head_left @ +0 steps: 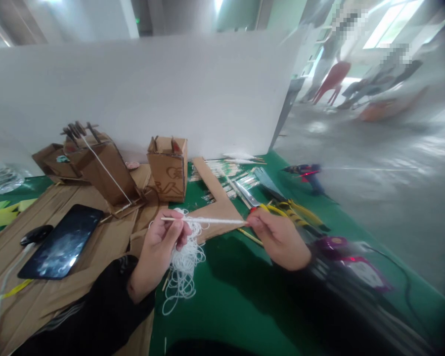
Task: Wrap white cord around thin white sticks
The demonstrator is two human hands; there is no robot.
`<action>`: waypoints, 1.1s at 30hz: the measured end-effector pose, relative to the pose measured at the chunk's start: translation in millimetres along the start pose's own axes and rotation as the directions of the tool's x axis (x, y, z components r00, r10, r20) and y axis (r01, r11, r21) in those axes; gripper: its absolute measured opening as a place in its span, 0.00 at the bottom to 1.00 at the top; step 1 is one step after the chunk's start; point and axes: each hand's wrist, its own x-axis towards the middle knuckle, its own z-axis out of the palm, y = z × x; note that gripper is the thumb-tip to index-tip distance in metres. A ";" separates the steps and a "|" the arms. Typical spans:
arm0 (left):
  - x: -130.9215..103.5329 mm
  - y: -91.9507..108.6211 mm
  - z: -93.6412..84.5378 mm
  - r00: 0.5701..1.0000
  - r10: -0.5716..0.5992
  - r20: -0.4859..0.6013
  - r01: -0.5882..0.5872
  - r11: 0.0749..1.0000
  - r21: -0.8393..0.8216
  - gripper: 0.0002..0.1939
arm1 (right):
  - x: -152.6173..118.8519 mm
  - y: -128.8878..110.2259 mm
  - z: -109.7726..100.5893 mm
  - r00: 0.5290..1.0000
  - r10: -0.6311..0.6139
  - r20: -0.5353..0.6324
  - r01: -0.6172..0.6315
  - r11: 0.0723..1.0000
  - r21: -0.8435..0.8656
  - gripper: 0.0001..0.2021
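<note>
A thin wooden stick [215, 221] is stretched level between my two hands, with white string wound round most of its length. My left hand [165, 242] pinches it near the left end, where bare wood sticks out past the fingers. At its right end, the fingertips of my right hand [278, 237] are closed on the tip. A loose heap of white string [185, 272] lies on the green table just right of and below my left hand. Behind the stick is an angled piece of cardboard [217, 205].
Cardboard boxes [168, 170] stand before a white panel [144, 94]. A phone [63, 242] lies on cardboard at the left. Scissors [246, 193], pliers [300, 215], a glue gun [307, 173] and bundled sticks [241, 185] are at the right. People are in the background.
</note>
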 end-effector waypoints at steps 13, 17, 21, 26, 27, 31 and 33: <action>1.4 -1.0 -0.9 1.000 0.001 -0.011 -0.001 1.000 -0.004 0.06 | 1.5 2.0 -1.0 1.000 0.008 -0.004 -0.008 0.999 0.052 0.06; 0.7 0.3 -1.0 1.000 0.002 -0.020 -0.002 1.000 -0.002 0.06 | 0.5 1.0 -0.8 1.000 0.000 -0.003 0.000 0.999 0.038 0.08; 0.7 1.0 -1.4 1.000 0.000 -0.016 0.000 1.000 0.008 0.05 | 0.1 0.1 -0.7 1.000 0.017 -0.009 -0.017 0.999 0.035 0.08; 0.7 1.6 -1.3 1.000 -0.004 -0.015 0.004 1.000 0.013 0.05 | 0.3 -0.4 -1.0 1.000 0.007 -0.023 -0.006 0.999 0.037 0.08; 0.6 1.6 -1.2 1.000 -0.003 -0.018 0.003 1.000 0.011 0.05 | 0.2 -0.4 -1.4 1.000 0.012 -0.021 -0.012 1.000 0.023 0.10; 0.1 1.8 -1.1 1.000 -0.007 -0.027 0.007 1.000 -0.001 0.06 | -0.7 -0.3 -1.5 1.000 0.030 -0.009 -0.029 0.999 0.041 0.09; 0.0 2.0 -1.3 1.000 -0.006 -0.030 0.006 1.000 -0.004 0.06 | -0.9 0.1 -0.7 1.000 0.022 -0.019 -0.021 0.998 0.057 0.07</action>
